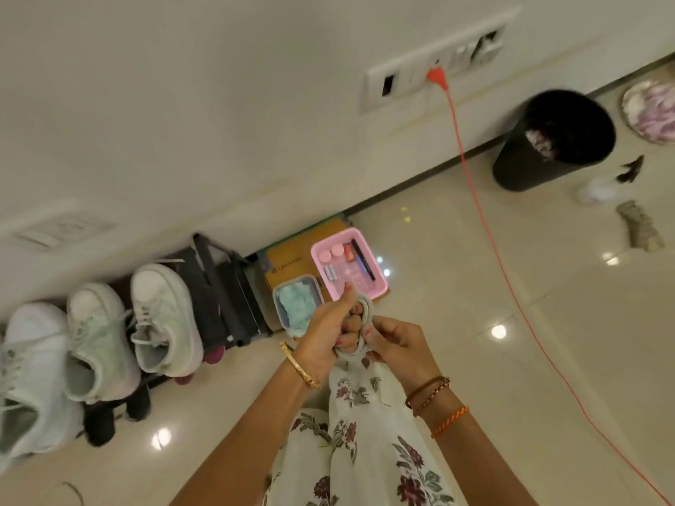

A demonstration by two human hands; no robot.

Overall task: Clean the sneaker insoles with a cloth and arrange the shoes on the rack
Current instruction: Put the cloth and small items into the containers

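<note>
Both my hands are bunched on the grey cloth [363, 323]: my left hand [328, 332] curls round its upper end, and my right hand [396, 345] pinches the lower part. They're just in front of the pink tray [369, 250]. Left of that tray sit the dark rack [226, 286] and three white sneakers [164, 315] in a row.

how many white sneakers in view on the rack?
3, side by side on the rack's top shelf: one at the left frame edge, partly cut off; one in the middle; one on the right. More may lie beyond the left edge.
</note>
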